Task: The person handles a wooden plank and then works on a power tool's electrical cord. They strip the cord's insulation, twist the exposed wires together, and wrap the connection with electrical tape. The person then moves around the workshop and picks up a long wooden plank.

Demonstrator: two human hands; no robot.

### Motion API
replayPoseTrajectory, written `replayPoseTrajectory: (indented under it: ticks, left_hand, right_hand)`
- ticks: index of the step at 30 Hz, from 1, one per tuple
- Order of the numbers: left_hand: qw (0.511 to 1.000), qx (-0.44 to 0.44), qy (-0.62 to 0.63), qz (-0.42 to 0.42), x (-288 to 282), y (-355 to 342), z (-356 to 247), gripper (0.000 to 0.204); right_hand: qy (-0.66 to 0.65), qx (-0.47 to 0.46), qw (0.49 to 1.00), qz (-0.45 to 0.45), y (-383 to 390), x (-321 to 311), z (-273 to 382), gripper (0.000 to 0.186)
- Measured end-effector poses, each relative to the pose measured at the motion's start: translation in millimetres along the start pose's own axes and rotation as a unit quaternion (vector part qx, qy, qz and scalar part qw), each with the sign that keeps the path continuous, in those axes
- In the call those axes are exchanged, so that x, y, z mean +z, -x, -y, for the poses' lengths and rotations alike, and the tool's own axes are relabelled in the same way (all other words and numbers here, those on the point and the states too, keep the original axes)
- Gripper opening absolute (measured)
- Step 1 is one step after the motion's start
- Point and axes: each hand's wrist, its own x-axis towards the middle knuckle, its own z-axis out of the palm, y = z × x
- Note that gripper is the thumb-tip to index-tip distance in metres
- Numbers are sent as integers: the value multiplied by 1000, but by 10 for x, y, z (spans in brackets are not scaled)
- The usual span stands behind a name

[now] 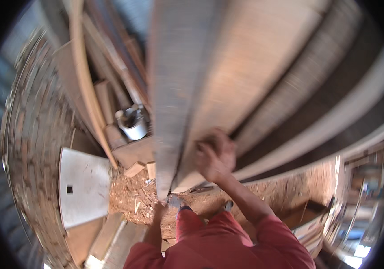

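Observation:
My right hand [216, 157] is on a long pale wooden board [254, 49]. Its fingers are curled, and motion blur hides what they may hold; a brownish patch shows at the fingertips. My left hand [159, 210] is low, by the near end of a long grey plank [171, 89] that runs alongside the pale board. Close to that hand is a small flat grey piece [174, 201]; whether the hand grips it is unclear. The left fingers are too small and blurred to make out.
More boards [299, 67] fan out to the right. Left of the plank stand a white bucket [134, 127] with things in it, a curved wooden strip [82, 71] and a white panel [84, 188]. Wood shavings and offcuts [136, 197] cover the ground. A brick wall [35, 125] rises at left.

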Motion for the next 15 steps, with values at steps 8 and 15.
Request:
replayPoseTrajectory:
  ticks: [8,15]
  left_hand:
    - [909,260,-259,197,979,981,-775,52]
    - [960,134,-132,209,806,497,-837,42]
  right_hand:
    - [-303,1,947,-110,580,-619,-174,9]
    - [-303,106,833,450,3658,-1076,-1290,38]
